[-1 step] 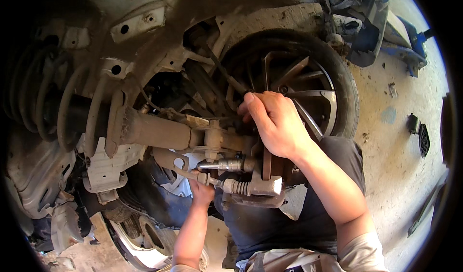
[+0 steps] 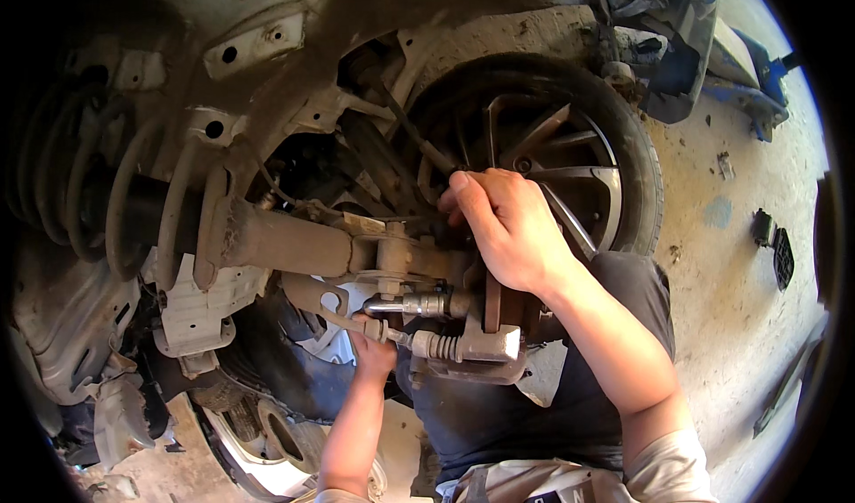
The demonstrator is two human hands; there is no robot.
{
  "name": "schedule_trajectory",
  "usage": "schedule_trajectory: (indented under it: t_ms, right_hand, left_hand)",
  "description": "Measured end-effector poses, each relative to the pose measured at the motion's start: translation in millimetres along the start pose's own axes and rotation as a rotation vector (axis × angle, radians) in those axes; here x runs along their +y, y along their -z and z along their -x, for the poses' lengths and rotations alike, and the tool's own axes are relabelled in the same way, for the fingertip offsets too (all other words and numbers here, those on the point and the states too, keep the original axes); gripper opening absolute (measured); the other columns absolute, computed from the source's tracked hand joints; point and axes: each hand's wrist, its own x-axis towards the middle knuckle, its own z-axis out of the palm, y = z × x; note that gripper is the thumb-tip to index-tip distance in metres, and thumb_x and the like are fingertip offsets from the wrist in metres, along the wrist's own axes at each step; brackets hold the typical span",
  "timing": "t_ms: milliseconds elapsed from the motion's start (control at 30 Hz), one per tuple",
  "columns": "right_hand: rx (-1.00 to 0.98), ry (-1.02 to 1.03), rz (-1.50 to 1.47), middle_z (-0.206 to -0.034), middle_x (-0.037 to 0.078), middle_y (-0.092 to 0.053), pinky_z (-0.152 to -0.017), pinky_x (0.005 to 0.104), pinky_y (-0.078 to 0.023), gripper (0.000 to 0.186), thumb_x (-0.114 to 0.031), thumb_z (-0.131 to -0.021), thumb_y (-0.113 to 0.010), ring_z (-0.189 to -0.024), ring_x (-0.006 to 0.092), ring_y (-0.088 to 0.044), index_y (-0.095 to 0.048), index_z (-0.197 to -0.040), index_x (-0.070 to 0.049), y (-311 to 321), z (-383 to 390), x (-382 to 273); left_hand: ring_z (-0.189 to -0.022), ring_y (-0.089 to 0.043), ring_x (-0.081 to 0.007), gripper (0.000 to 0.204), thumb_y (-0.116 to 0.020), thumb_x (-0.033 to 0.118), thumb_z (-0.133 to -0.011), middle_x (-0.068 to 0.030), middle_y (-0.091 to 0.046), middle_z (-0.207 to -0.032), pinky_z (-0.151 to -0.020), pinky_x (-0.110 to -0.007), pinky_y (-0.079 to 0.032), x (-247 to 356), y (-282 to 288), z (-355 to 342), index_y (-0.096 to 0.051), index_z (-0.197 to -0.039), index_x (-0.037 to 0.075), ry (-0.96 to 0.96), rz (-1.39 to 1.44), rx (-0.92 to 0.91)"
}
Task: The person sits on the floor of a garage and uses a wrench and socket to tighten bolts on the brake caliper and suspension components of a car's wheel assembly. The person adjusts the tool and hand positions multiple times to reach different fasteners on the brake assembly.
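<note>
My right hand [image 2: 506,227] is curled over the hub area beside the lower end of a dark rod [image 2: 419,142]; its fingertips and what they hold are hidden. My left hand [image 2: 372,351] is below the strut [image 2: 289,240], closed on a chrome socket wrench [image 2: 405,304], partly hidden behind a linkage. The socket sits horizontally against the hub assembly, just above a ribbed rubber boot [image 2: 436,346] and a rusty caliper bracket [image 2: 494,347]. A brown disc edge [image 2: 492,311] stands upright below my right hand.
A coil spring [image 2: 129,191] wraps the strut at left, under the wheel arch. A loose alloy wheel [image 2: 614,200] lies behind my knee. Blue metal equipment [image 2: 748,93] is at upper right, a black plastic part [image 2: 783,258] on the concrete floor [image 2: 721,343].
</note>
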Motion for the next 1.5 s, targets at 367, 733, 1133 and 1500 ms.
schedule_trajectory:
  t_ms: [367,733,1133,1500]
  right_hand:
    - [0.045,-0.029,-0.095,-0.065,0.024,-0.056,-0.065,0.0482,-0.043,0.038,-0.023,-0.095,-0.045,-0.07,0.0422,-0.056,-0.057,-0.071,0.004,0,1,-3]
    - [0.0,-0.058,-0.063,-0.065,0.015,-0.063,-0.065,0.0353,-0.047,0.045,-0.029,-0.099,-0.04,-0.064,0.0264,-0.062,-0.067,-0.085,0.004,1,3,0]
    - [0.283,0.12,0.057,-0.083,0.015,-0.066,-0.08,0.0364,-0.048,0.034,-0.026,-0.096,-0.045,-0.087,0.0308,-0.063,-0.065,-0.098,0.001,-2,16,-7]
    - [-0.175,-0.072,-0.224,-0.103,0.018,-0.064,-0.087,0.0342,-0.048,0.039,-0.025,-0.097,-0.049,-0.095,0.0266,-0.063,-0.049,-0.125,0.002,-21,262,-54]
  left_hand:
    - [-0.076,-0.053,-0.0148,0.024,-0.049,0.027,-0.095,-0.0052,-0.055,-0.081,-0.06,-0.032,-0.045,0,-6,-3,-0.05,-0.085,0.005,-0.069,-0.151,0.061]
    - [-0.038,-0.022,-0.0099,0.061,-0.027,0.066,-0.094,0.0035,-0.025,-0.049,-0.037,-0.025,-0.017,18,49,49,-0.035,-0.066,0.013,0.84,0.721,0.075]
    - [-0.04,-0.019,-0.0099,0.066,-0.026,0.072,-0.09,0.0034,-0.022,-0.048,-0.039,-0.026,-0.018,58,82,117,-0.037,-0.063,0.013,0.772,0.899,0.076]
    - [-0.048,-0.025,-0.009,0.04,-0.037,0.042,-0.101,0.0033,-0.027,-0.058,-0.045,-0.025,-0.026,180,10,109,-0.036,-0.074,0.013,0.47,1.256,-0.259]
